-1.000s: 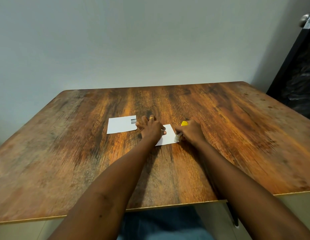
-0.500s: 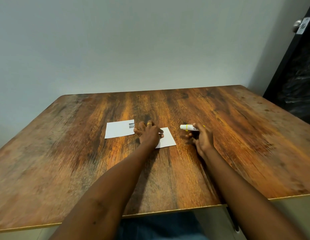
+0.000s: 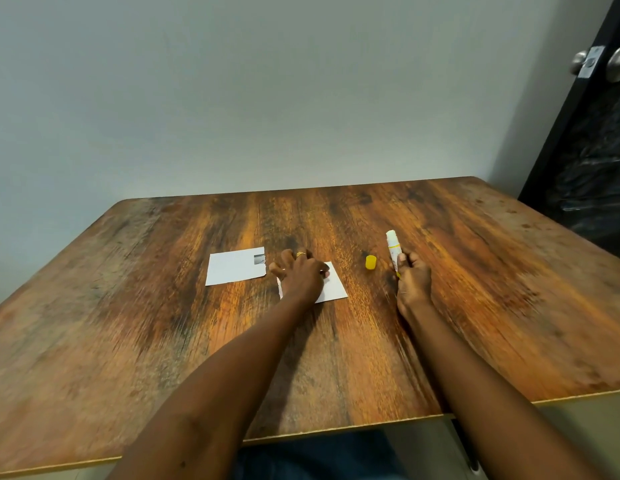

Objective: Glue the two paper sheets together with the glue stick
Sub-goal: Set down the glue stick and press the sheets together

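Note:
Two white paper sheets lie on the wooden table (image 3: 128, 341). The left sheet (image 3: 234, 266) lies bare, with a small dark mark at its top right corner. My left hand (image 3: 301, 277) rests flat with fingers spread on the right sheet (image 3: 334, 289), hiding most of it. My right hand (image 3: 412, 284) grips the lower end of the white glue stick (image 3: 392, 247), which points up and away from me, uncapped. Its yellow cap (image 3: 370, 262) stands on the table between the right sheet and my right hand.
A grey wall runs behind the table's far edge. At the right stands a dark door (image 3: 592, 168) with a metal knob (image 3: 618, 65). The table's near edge sits just above my lap.
My right hand has drawn the glue stick off the right sheet, moved it rightwards and turned it upright. The yellow cap now shows on the table. My left hand stays on the sheet.

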A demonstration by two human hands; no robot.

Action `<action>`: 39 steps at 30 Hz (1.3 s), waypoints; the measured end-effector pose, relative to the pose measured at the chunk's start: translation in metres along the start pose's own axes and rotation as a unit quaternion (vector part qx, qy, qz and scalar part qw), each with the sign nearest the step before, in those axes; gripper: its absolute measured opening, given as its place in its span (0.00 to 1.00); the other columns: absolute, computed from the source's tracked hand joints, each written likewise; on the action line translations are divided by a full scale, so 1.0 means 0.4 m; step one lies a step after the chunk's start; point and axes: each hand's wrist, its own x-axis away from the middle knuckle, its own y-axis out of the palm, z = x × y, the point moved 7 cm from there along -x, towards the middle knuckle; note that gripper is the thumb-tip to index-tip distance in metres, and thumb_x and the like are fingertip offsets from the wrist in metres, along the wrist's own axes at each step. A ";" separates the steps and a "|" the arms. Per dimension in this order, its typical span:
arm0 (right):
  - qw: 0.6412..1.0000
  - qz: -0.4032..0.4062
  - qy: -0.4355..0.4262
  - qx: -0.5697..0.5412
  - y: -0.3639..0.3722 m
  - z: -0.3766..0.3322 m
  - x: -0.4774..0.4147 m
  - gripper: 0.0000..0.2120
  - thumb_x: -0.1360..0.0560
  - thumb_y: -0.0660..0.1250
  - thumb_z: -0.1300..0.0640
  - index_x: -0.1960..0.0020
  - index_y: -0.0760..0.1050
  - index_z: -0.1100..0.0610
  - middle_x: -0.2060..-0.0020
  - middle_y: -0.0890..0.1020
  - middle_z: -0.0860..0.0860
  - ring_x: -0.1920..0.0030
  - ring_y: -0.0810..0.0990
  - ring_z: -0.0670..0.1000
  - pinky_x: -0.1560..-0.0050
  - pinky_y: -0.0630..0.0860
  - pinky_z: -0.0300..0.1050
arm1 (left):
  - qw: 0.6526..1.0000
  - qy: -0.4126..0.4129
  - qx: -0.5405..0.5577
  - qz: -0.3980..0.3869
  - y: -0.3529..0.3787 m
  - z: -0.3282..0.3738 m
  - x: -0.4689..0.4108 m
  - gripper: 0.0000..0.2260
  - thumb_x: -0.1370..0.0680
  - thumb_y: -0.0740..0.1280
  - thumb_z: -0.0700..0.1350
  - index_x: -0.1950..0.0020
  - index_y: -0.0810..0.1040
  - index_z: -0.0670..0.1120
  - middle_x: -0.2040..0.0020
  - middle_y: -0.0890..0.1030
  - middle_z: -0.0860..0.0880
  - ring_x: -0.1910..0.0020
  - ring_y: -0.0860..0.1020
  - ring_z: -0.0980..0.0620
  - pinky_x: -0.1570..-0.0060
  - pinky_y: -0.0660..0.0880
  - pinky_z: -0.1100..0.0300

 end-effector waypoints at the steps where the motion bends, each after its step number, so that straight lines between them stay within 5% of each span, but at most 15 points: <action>1: 1.000 -0.002 0.007 0.007 0.000 0.005 -0.002 0.09 0.20 0.56 0.64 0.43 0.72 0.62 0.65 0.72 0.51 0.68 0.67 0.46 0.72 0.68 0.35 | 1.000 0.001 0.003 0.000 0.001 0.004 0.001 0.13 0.21 0.62 0.45 0.38 0.79 0.52 0.33 0.70 0.48 0.32 0.59 0.42 0.39 0.57 0.44; 5: 0.996 -0.020 -0.028 0.082 -0.005 -0.001 0.007 0.11 0.21 0.59 0.64 0.39 0.67 0.63 0.50 0.77 0.58 0.58 0.73 0.50 0.62 0.72 0.41 | 1.000 0.001 0.003 -0.001 -0.001 0.005 0.007 0.13 0.21 0.61 0.48 0.38 0.79 0.51 0.32 0.71 0.48 0.31 0.58 0.43 0.38 0.57 0.43; 12: 0.983 -0.040 -0.047 0.171 -0.004 0.002 0.022 0.19 0.27 0.68 0.65 0.36 0.74 0.60 0.47 0.82 0.56 0.51 0.78 0.50 0.46 0.77 0.52 | 1.000 -0.005 0.012 0.014 -0.016 -0.028 0.023 0.13 0.21 0.62 0.46 0.39 0.80 0.48 0.34 0.73 0.49 0.32 0.59 0.43 0.38 0.57 0.44; 19: 0.954 -0.071 -0.095 0.274 0.017 -0.011 0.040 0.20 0.28 0.70 0.64 0.37 0.75 0.59 0.44 0.82 0.56 0.46 0.79 0.52 0.50 0.70 0.42 | 0.999 -0.030 0.022 0.013 -0.032 -0.077 0.037 0.13 0.21 0.60 0.45 0.41 0.80 0.47 0.35 0.75 0.48 0.31 0.60 0.43 0.36 0.56 0.41; 30: 0.958 -0.008 -0.090 0.274 -0.013 -0.041 0.042 0.22 0.32 0.74 0.60 0.40 0.74 0.60 0.43 0.80 0.57 0.44 0.77 0.55 0.44 0.75 0.51 | 0.985 -0.140 0.066 0.077 -0.139 -0.216 0.063 0.13 0.20 0.58 0.44 0.43 0.82 0.46 0.39 0.78 0.47 0.35 0.63 0.42 0.37 0.57 0.41; 35: 0.908 0.088 -0.301 0.279 0.039 -0.146 0.127 0.14 0.30 0.72 0.56 0.51 0.73 0.63 0.53 0.77 0.59 0.52 0.75 0.59 0.54 0.77 0.57 | 0.960 -0.262 0.070 0.068 -0.183 -0.341 0.048 0.15 0.21 0.57 0.47 0.40 0.79 0.47 0.39 0.78 0.44 0.36 0.70 0.42 0.32 0.56 0.41; 39: 0.875 0.019 -0.379 0.300 0.183 -0.167 0.180 0.09 0.28 0.70 0.61 0.53 0.75 0.67 0.56 0.79 0.64 0.56 0.78 0.61 0.59 0.76 0.50 | 0.943 -0.316 0.096 0.049 -0.194 -0.414 0.044 0.16 0.20 0.58 0.50 0.38 0.75 0.43 0.39 0.78 0.43 0.39 0.74 0.42 0.32 0.56 0.43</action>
